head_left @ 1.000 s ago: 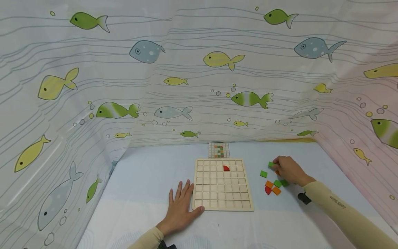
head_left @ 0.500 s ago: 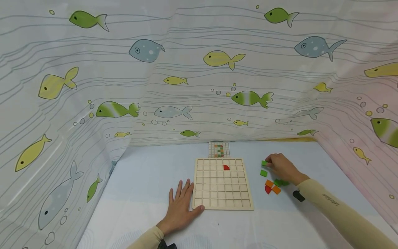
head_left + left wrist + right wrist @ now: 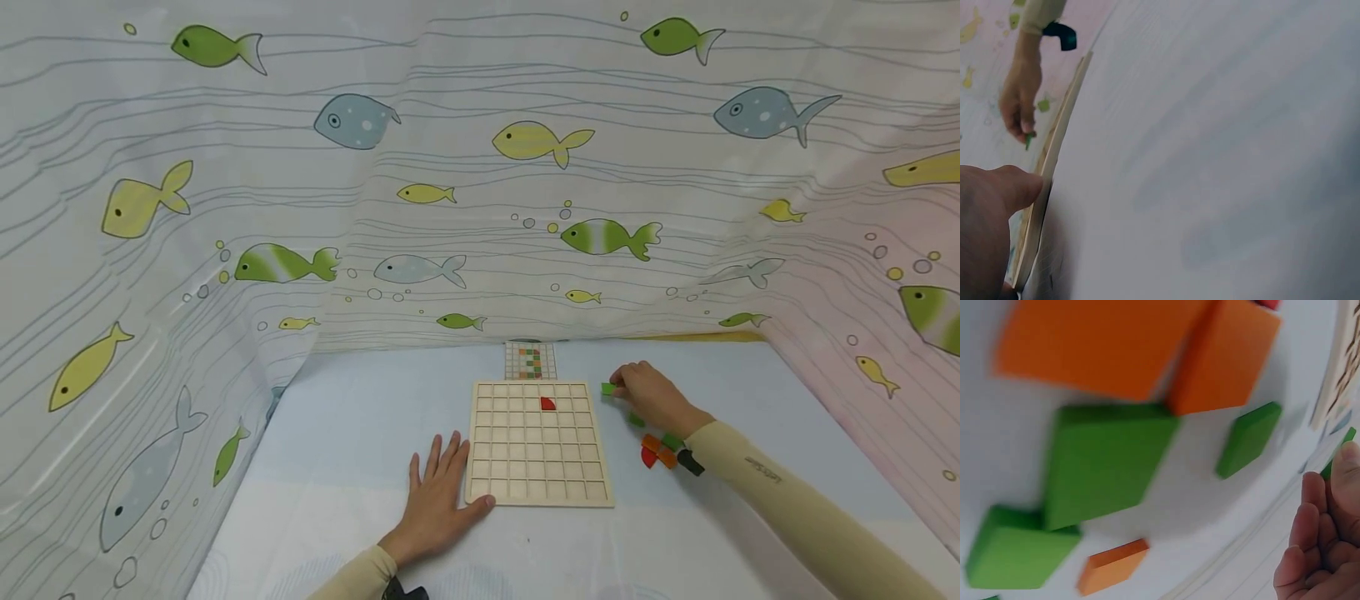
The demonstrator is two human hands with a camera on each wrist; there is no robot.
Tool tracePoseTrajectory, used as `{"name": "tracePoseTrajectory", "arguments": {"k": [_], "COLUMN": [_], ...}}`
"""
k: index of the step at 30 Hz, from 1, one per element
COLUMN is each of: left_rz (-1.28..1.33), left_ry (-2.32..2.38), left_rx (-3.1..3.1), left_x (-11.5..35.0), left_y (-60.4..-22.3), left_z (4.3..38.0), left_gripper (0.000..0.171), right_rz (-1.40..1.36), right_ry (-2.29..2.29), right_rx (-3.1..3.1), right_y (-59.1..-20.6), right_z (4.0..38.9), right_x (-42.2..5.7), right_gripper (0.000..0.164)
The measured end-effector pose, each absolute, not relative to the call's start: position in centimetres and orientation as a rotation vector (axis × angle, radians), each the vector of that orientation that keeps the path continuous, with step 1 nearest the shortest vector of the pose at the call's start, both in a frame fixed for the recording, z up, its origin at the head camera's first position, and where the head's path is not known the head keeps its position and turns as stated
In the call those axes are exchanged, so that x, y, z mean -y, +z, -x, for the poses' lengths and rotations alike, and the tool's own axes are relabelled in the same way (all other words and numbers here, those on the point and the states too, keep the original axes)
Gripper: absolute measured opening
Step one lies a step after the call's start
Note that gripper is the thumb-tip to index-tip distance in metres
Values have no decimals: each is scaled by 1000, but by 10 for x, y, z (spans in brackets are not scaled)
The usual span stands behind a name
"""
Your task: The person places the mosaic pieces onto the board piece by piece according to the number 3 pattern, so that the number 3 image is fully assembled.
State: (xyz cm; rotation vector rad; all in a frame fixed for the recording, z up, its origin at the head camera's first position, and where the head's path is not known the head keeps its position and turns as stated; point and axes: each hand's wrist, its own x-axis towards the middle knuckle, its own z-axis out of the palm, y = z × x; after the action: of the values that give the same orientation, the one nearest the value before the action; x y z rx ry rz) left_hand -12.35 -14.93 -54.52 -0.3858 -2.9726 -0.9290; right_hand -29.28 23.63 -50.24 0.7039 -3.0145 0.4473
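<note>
My right hand pinches a small green square tile between thumb and fingertips, just right of the board's upper right corner. The same green tile shows beyond the thumb in the right wrist view. A pale wooden grid board lies flat, with one red quarter-round tile in an upper cell. Spread on the table, my left hand has straight fingers, its fingertips and thumb at the board's left and lower left edges. In the left wrist view its thumb touches the board's edge.
Loose orange tiles, a green tile and a red quarter-round tile lie under and beside the right forearm. A printed pattern card sits behind the board. Fish-printed sheeting walls the back and sides.
My right hand has picked up the green tile from the loose ones and moved left with it toward the board. The left hand and the board have stayed in place.
</note>
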Motion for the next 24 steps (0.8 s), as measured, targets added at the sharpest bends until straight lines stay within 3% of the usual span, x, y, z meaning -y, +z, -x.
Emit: {"name": "tracePoseTrajectory", "arguments": {"k": [24], "left_rz": [382], "left_ry": [-889], "left_rx": [2964], "left_x": [148], "left_y": [-548], "left_z": [124], "left_gripper": [93], "right_rz": [-862], "right_ry": [442], "right_rx": [2984], "right_y": [-496], "right_z": [293], "right_x": [-169], "right_gripper": [24]}}
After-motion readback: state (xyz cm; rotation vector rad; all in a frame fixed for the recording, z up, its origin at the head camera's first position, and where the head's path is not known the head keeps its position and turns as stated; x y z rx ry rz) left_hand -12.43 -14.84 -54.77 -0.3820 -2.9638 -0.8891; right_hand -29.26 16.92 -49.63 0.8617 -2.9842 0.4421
